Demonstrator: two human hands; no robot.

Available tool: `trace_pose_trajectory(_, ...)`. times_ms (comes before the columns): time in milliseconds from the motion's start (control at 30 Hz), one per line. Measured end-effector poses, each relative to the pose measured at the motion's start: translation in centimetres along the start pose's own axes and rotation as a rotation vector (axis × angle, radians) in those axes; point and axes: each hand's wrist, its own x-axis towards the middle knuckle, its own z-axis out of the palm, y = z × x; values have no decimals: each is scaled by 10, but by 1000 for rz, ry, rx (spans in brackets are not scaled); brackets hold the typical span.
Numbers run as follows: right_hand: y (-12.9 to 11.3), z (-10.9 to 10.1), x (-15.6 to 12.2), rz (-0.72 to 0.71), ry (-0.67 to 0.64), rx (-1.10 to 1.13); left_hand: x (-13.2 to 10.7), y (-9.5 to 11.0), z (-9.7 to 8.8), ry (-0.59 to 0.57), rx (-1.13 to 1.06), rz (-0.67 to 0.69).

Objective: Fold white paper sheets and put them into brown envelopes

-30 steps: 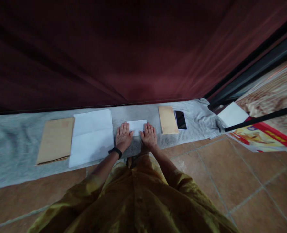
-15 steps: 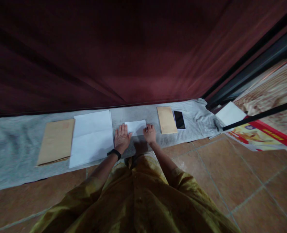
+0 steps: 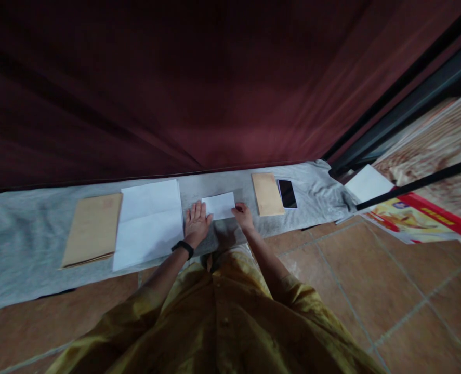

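Observation:
A small folded sheet of white paper [image 3: 219, 205] lies on the grey cloth in front of me. My left hand [image 3: 197, 223], with a dark band at the wrist, rests flat at its left end, fingers stretched out. At the right end, my right hand [image 3: 243, 215] has its thumb and fingertips closed on the paper's edge. Left of my left hand are larger white sheets [image 3: 148, 223] with a crease across them. A brown envelope [image 3: 268, 194] lies to the right of my right hand.
A phone [image 3: 287, 194] lies beside the right envelope. Larger brown envelopes [image 3: 92, 228] are at the left on the grey cloth [image 3: 15, 239]. A dark red curtain [image 3: 222, 104] hangs behind. At the right are a black metal frame [image 3: 429, 182] and a printed red-and-yellow box [image 3: 421, 215].
My right hand has moved slightly right along the paper's right edge, and its fingers now point more to the left. My left hand stays flat at the other end.

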Motion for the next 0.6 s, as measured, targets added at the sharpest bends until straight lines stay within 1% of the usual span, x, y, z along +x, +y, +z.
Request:
trace_pose_trajectory(67, -4, 4, -4, 43, -8, 50, 0, 1, -1, -11, 0, -3)
trace_pose_trajectory(133, -10, 7, -8, 106, -16, 151, -1, 2, -3, -19, -14, -7)
trace_pose_trajectory(200, -18, 7, -13, 156, -24, 272, -2, 5, -7, -9, -51, -24)
trace_pose_trajectory(233, -23, 6, -15, 159, -31, 307, -2, 7, -9, 3, -83, -38)
trace_pose_trajectory(267, -28, 4, -17, 132, -37, 307, -2, 10, -13, 16, -127, -58)
trace_pose_trajectory(333, -41, -3, -22, -2, -49, 202, -1, 20, -22, 41, -275, -100)
trace_pose_trajectory(400, -56, -10, -28, -172, -47, 59, 1, 33, -33, 60, -525, -140)
trace_pose_trajectory(433, -64, -13, -32, -235, -55, -12, 2, 40, -39, 65, -678, -155)
trace_pose_trajectory(467, -72, -15, -36, -282, -73, -78, 3, 46, -45, 68, -827, -170)
trace_pose_trajectory(533, -86, -18, -45, -349, -125, -194, 5, 58, -56, 70, -996, -186)
trace_pose_trajectory(600, -98, -19, -54, -399, -181, -291, 7, 65, -62, 98, -1210, -264)
